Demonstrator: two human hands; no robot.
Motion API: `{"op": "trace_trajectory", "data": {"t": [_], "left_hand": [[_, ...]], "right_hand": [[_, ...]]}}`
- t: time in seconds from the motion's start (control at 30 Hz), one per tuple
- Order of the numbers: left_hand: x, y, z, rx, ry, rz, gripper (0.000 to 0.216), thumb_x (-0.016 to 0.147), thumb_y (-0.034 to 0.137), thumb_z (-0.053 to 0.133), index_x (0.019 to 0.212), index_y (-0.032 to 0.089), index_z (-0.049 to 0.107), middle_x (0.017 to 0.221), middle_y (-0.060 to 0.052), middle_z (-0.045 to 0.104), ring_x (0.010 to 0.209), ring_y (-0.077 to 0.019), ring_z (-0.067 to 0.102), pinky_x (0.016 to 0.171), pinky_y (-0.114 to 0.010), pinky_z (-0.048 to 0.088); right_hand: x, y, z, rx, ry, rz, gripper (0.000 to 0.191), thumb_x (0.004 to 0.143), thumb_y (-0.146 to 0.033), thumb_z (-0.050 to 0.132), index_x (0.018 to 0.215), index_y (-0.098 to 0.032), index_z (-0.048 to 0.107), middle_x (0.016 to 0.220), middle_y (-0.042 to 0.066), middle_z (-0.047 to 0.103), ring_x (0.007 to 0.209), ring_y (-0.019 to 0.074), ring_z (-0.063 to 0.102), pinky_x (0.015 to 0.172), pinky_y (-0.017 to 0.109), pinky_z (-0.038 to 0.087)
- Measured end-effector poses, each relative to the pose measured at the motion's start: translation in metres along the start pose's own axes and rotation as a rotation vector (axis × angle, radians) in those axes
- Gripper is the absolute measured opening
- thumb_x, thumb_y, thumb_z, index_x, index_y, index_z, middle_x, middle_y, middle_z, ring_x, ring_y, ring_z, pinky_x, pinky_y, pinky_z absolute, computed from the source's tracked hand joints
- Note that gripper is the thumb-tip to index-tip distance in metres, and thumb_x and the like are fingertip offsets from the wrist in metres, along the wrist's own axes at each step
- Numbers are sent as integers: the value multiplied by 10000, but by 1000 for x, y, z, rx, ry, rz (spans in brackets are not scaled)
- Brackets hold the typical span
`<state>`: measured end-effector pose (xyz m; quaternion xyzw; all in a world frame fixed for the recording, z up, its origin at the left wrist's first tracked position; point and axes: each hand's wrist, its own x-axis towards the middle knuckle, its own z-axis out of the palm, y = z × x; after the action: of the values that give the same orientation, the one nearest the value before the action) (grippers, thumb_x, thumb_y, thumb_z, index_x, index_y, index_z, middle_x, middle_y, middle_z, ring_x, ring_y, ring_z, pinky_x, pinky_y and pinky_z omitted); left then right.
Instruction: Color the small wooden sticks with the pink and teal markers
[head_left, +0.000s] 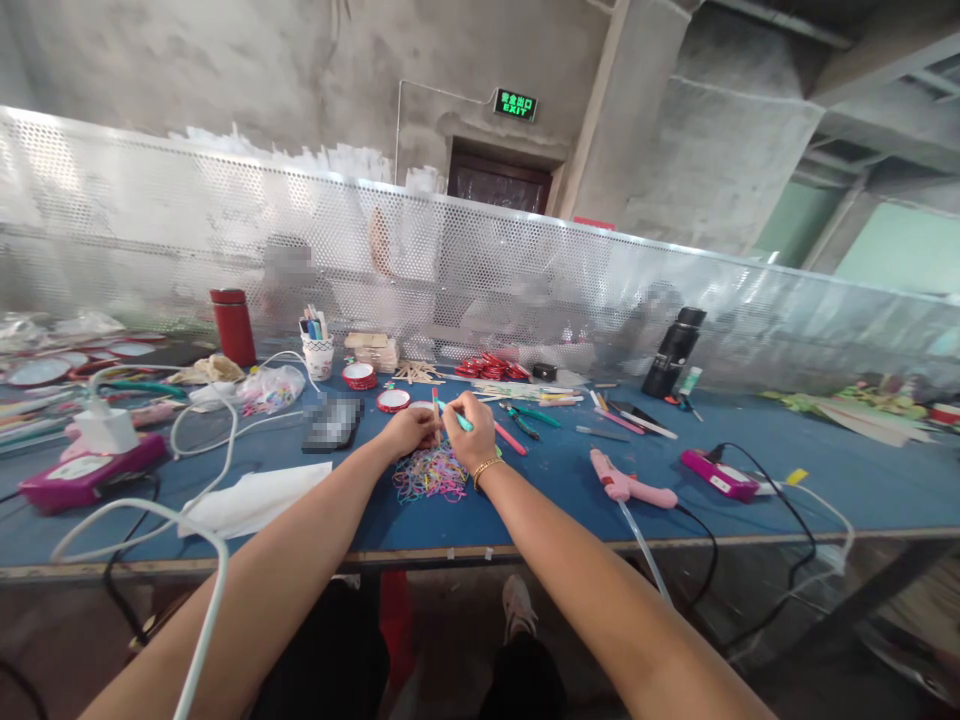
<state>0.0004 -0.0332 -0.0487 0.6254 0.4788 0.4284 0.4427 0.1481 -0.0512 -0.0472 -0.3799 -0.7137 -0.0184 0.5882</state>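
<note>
In the middle of the blue table my left hand (411, 432) is closed on a narrow wooden stick (436, 408), held upright with colored marks near its top. Close beside it, my right hand (474, 432) grips a teal marker (463, 423), its tip pointing toward the stick. Whether the tip touches the stick I cannot tell. Beneath both hands lies a loose pile of thin, multicolored rubber bands (433, 478). A pink marker (510, 438) rests just right of my right hand. Round red-rimmed pieces (393, 401) lie behind my left hand.
A pink glue gun (630, 485) with its cord lies to the right. Pliers (521, 422) and red packets (491, 367) are farther back. On the left are a phone (332, 425), white cloth (259, 498), red bottle (234, 328) and looping white cable (217, 560). A black bottle (673, 352) stands back right.
</note>
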Motion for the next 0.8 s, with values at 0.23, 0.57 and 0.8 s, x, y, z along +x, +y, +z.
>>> {"op": "trace_trajectory", "data": {"t": [0.23, 0.57, 0.8], "left_hand": [[1, -1, 0, 11, 12, -7, 308, 705, 347, 727, 587, 164, 510, 535, 29, 582, 499, -89, 547, 510, -197, 447], [3, -5, 0, -30, -15, 14, 333, 690, 392, 742, 616, 167, 508, 524, 46, 568, 483, -84, 551, 527, -204, 475], [3, -5, 0, 12, 16, 6, 334, 703, 395, 738, 611, 167, 512, 538, 32, 588, 486, -80, 549, 503, -188, 452]], "right_hand": [[0, 0, 0, -3, 6, 9, 141, 866, -246, 517, 729, -224, 494, 675, -11, 593, 682, 162, 561, 733, 287, 391], [-2, -1, 2, 24, -8, -34, 131, 879, -245, 524, 751, -219, 511, 725, -6, 622, 720, 160, 569, 756, 288, 386], [-1, -1, 1, 10, 7, -3, 136, 866, -246, 524, 734, -222, 502, 702, -9, 610, 713, 165, 573, 754, 295, 387]]}}
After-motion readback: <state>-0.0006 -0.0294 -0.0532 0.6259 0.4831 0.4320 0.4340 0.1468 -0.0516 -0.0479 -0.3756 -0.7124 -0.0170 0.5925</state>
